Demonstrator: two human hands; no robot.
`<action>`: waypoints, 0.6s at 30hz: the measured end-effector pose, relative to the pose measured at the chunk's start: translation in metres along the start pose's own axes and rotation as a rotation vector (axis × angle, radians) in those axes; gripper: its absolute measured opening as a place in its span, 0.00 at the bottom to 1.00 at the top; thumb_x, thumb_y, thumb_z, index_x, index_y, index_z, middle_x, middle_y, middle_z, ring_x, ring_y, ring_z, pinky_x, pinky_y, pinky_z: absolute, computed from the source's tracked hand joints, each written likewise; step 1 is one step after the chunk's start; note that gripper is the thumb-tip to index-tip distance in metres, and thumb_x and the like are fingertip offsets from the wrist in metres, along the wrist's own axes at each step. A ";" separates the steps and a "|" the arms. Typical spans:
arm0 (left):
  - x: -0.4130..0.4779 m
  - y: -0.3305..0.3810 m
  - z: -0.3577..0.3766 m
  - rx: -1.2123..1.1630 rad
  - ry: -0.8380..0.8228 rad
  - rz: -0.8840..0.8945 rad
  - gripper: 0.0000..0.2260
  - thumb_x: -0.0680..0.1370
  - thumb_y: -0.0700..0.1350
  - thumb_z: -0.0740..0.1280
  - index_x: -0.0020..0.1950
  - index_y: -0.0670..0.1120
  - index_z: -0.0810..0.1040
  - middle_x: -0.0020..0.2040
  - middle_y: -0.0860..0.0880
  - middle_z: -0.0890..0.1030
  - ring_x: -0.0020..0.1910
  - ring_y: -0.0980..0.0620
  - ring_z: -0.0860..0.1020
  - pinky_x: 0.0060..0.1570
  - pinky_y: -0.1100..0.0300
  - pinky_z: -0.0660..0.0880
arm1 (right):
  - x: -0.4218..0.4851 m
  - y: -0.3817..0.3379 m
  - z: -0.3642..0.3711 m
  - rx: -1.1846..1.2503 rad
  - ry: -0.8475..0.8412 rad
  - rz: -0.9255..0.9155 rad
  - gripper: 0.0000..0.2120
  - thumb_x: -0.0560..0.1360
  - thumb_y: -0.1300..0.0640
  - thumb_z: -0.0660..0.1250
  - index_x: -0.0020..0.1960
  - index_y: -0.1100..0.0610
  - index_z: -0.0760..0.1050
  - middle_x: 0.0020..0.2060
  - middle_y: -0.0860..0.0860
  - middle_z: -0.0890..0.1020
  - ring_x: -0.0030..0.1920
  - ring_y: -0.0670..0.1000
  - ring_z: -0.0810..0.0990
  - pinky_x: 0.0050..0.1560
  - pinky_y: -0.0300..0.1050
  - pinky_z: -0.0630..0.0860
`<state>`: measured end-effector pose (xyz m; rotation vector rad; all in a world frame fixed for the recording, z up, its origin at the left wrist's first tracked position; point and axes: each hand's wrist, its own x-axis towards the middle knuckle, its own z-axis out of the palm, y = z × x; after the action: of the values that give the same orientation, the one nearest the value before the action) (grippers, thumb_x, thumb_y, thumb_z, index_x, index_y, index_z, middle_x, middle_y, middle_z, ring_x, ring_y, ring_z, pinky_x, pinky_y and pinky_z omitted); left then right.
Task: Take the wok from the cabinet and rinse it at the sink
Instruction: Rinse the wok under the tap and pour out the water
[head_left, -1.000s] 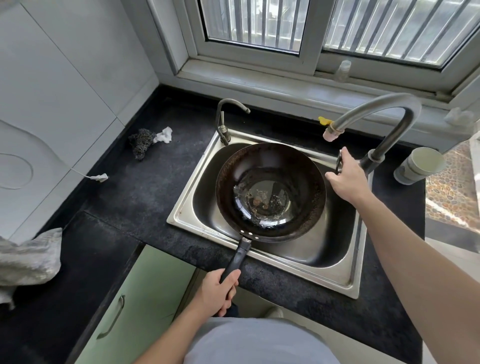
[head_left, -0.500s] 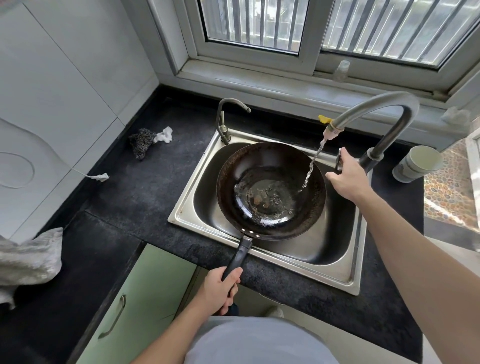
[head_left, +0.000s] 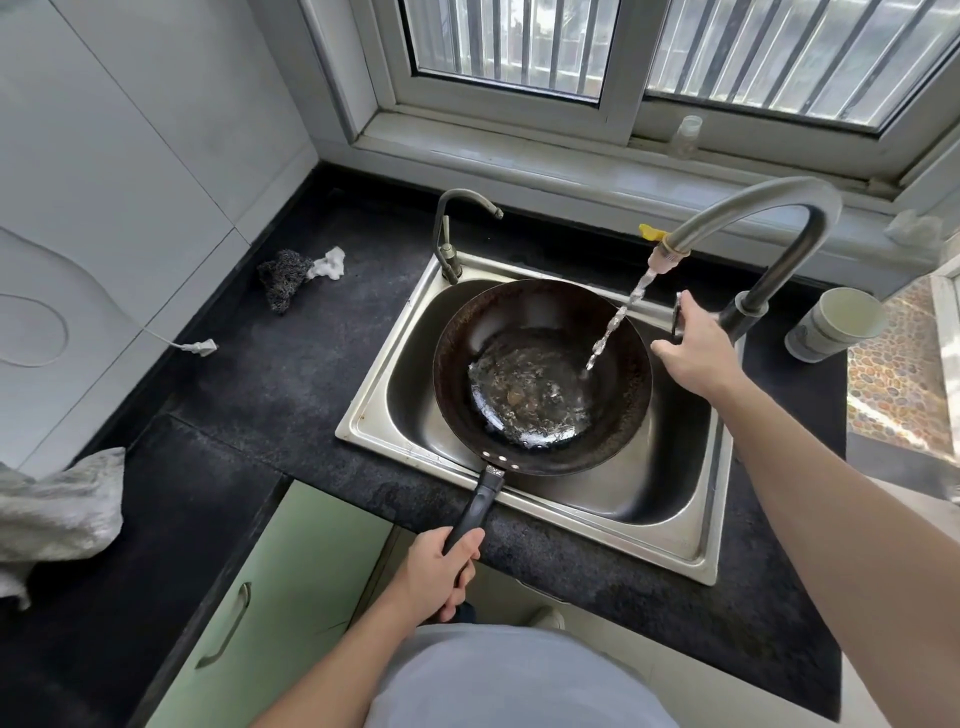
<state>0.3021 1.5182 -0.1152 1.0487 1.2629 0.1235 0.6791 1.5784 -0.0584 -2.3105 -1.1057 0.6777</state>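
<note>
Head view, sole entry. Step in hand: rinsing. Wok (head_left: 543, 376), dark, round, residue and pooled water at its bottom, sits in the steel sink (head_left: 706, 519), handle projecting over the front rim. Left hand (head_left: 441, 569) clenched around the handle's end. Right hand (head_left: 693, 345) rests at the lever of the tap (head_left: 753, 218); whether its fingers grip cannot be told. Water stream (head_left: 618, 317) lands on the inner wall. Next move, judged: swirl and tip the wok steadily, draining without slopping over the rim.
</note>
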 end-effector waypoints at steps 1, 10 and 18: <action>0.000 0.000 0.000 -0.002 -0.001 -0.001 0.14 0.80 0.51 0.65 0.43 0.40 0.72 0.27 0.49 0.71 0.20 0.53 0.65 0.19 0.63 0.62 | 0.000 0.000 0.000 0.005 0.001 -0.002 0.36 0.79 0.62 0.66 0.82 0.60 0.51 0.80 0.57 0.60 0.80 0.58 0.59 0.77 0.50 0.56; -0.003 0.003 0.001 0.002 -0.001 -0.002 0.14 0.80 0.50 0.64 0.43 0.40 0.73 0.28 0.49 0.71 0.20 0.53 0.65 0.19 0.63 0.62 | -0.026 0.002 0.014 0.164 0.176 0.033 0.30 0.77 0.63 0.67 0.76 0.63 0.63 0.71 0.60 0.73 0.70 0.59 0.74 0.70 0.51 0.69; -0.006 0.007 -0.002 0.005 -0.034 -0.016 0.14 0.80 0.51 0.65 0.46 0.40 0.74 0.30 0.49 0.72 0.22 0.53 0.67 0.20 0.62 0.64 | -0.140 -0.012 0.107 0.417 -0.006 0.129 0.16 0.78 0.63 0.68 0.64 0.56 0.74 0.43 0.49 0.84 0.45 0.52 0.84 0.52 0.50 0.81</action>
<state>0.3014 1.5196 -0.1055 1.0410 1.2416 0.0898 0.5297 1.4949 -0.1008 -2.0289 -0.7364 0.8716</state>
